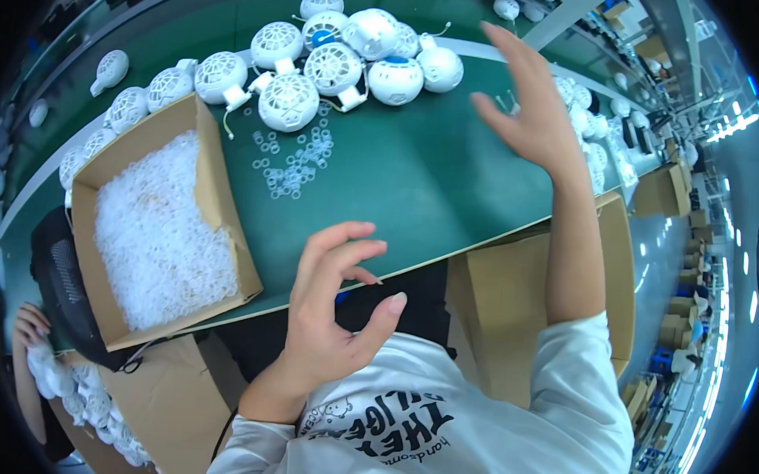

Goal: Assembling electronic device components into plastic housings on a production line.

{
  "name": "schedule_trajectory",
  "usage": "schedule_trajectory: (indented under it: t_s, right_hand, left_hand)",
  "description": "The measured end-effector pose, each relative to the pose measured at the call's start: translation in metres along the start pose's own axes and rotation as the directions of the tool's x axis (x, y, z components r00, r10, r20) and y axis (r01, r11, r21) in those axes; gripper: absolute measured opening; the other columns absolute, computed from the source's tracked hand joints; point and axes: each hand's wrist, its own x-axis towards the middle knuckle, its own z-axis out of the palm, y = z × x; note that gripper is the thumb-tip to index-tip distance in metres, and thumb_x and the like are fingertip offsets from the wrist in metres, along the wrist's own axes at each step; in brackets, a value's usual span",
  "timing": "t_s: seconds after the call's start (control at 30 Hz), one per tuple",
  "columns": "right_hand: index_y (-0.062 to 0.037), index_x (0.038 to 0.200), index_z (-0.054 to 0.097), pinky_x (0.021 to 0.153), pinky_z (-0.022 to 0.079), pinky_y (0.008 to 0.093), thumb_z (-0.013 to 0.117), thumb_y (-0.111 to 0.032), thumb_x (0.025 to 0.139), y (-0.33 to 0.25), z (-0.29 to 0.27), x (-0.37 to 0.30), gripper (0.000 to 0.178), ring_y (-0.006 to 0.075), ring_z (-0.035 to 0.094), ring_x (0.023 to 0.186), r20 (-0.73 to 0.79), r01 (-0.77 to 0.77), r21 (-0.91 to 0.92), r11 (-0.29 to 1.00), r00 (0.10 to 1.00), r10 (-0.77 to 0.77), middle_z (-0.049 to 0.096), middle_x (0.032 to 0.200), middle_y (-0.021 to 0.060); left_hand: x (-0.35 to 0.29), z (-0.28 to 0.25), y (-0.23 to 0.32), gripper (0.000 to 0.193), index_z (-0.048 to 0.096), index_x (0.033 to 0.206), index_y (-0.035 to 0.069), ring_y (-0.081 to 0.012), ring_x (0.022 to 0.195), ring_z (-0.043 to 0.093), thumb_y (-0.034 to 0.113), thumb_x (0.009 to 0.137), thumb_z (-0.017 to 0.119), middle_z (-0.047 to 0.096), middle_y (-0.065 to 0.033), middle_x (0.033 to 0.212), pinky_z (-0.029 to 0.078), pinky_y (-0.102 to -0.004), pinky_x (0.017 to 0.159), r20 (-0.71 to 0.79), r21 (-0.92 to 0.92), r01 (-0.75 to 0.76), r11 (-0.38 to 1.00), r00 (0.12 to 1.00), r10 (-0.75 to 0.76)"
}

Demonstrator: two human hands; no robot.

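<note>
My left hand (334,299) hovers over the near edge of the green table (433,180) with its fingers curled and apart, holding nothing. My right hand (529,104) is raised over the right part of the table, fingers spread, also holding nothing. A pile of white round lattice-shelled parts (336,61) lies at the far side of the table. Small clear plastic rings (294,161) are scattered in front of that pile, between the two hands and the box.
An open cardboard box (220,196) full of small white rings stands on the table's left. More white shells (592,128) lie at the right edge. Cardboard boxes (512,302) stand below the table. Another person's hand (28,323) shows at lower left.
</note>
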Motion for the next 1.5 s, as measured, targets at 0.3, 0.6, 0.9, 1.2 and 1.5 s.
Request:
schedule_trajectory:
  t_s: [0.3,0.6,0.9,1.2,1.5]
  right_hand:
    - [-0.0038,0.149,0.033,0.093,0.051,0.0394,0.087,-0.025,0.073,-0.093,0.02,-0.006,0.096,0.0293,0.062,0.114,0.194,-0.38,0.157,0.911,0.917,0.349,0.063,0.124,0.0217]
    - [-0.0018,0.144,0.042,0.078,0.049,0.0335,0.092,-0.014,0.059,-0.23,0.017,-0.103,0.099,0.0254,0.058,0.097,0.152,0.082,0.524,0.848,0.97,-0.188,0.059,0.116,0.0114]
    - [-0.0009,0.131,0.06,0.069,0.044,0.0253,0.08,-0.018,0.078,-0.218,0.027,-0.101,0.059,0.0174,0.056,0.096,0.457,-0.274,0.822,0.498,0.841,-0.291,0.056,0.128,0.015]
    - [0.002,0.116,0.068,0.07,0.052,0.0299,0.072,-0.004,0.086,-0.214,0.048,-0.08,0.031,0.0152,0.063,0.084,0.469,-0.383,0.807,0.449,0.878,-0.094,0.067,0.105,0.0111]
    - [-0.0082,0.106,0.07,0.065,0.05,0.033,0.071,-0.005,0.086,-0.215,0.108,-0.059,0.02,0.0224,0.062,0.076,0.275,0.188,0.428,0.884,0.905,-0.325,0.063,0.095,0.0052]
  left_hand:
    - [-0.036,-0.055,-0.014,0.061,0.045,0.137,-0.001,-0.0259,0.115,0.059,0.0,0.083,0.072,0.047,-0.0187,0.135,0.055,-0.0313,0.081,-0.026,-0.366,0.028,0.93,0.999,-0.04]
    - [-0.052,-0.063,-0.035,0.071,0.037,0.141,-0.004,-0.0219,0.12,0.056,0.012,0.085,0.077,0.051,-0.0162,0.133,0.05,-0.0344,0.094,-0.065,-0.438,0.067,0.897,0.992,-0.106]
    - [-0.082,-0.082,-0.039,0.049,0.057,0.122,-0.007,-0.0213,0.095,0.065,0.017,0.081,0.064,0.06,-0.0173,0.116,0.052,-0.0316,0.083,0.071,-0.528,0.191,0.828,0.981,-0.181]
    - [-0.082,-0.096,-0.037,0.044,0.058,0.128,-0.006,-0.0171,0.094,0.066,0.001,0.084,0.06,0.064,-0.0169,0.117,0.052,-0.03,0.085,0.196,-0.747,0.308,0.589,0.949,-0.247]
    - [-0.083,-0.096,-0.031,0.047,0.062,0.123,-0.006,-0.0332,0.093,0.068,0.013,0.081,0.068,0.066,-0.0209,0.096,0.056,-0.0423,0.085,0.059,-0.633,0.359,0.686,0.906,-0.419]
